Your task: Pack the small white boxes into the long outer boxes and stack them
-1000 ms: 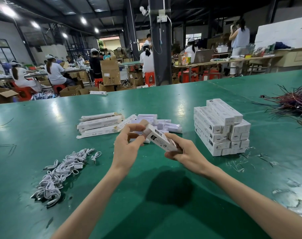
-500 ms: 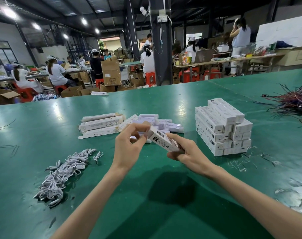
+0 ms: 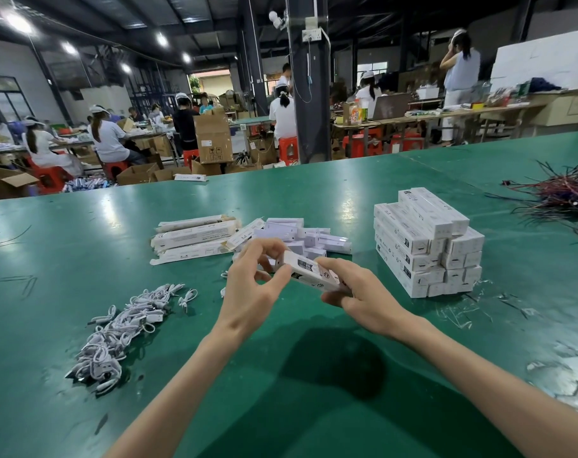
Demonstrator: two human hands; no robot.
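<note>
Two hands on one long outer box, held above the table

Both of my hands are engaged on a single long outer box (image 3: 314, 274), which is held clear of the green table (image 3: 83, 266) in front of me, tilted with its left end higher than its right. My right hand (image 3: 363, 299) grips the box's right half, index finger laid along the top face and the other fingers curled underneath. My left hand (image 3: 251, 285) is curled at the box's left end, thumb tip touching that end and the fingers bent over it from above. Whether the end flap is tucked in I cannot tell, as my fingers cover it.

Other items on the table:
- Stack of packed boxes (image 3: 426, 242): to my right, just beyond my right hand, several layers high, with the top layer only partly filled.
- Small white boxes (image 3: 301, 234): a loose heap directly behind my hands.
- Flat outer boxes (image 3: 192, 239): unfolded, lying side by side to the left of that heap and touching it.
- White cables (image 3: 122, 335): a tangled pile near my left forearm.
- Dark wires (image 3: 562, 196): a bundle at the far right edge, well apart from the stack.

Scraps of clear film lie scattered on the table surface beside the stack
</note>
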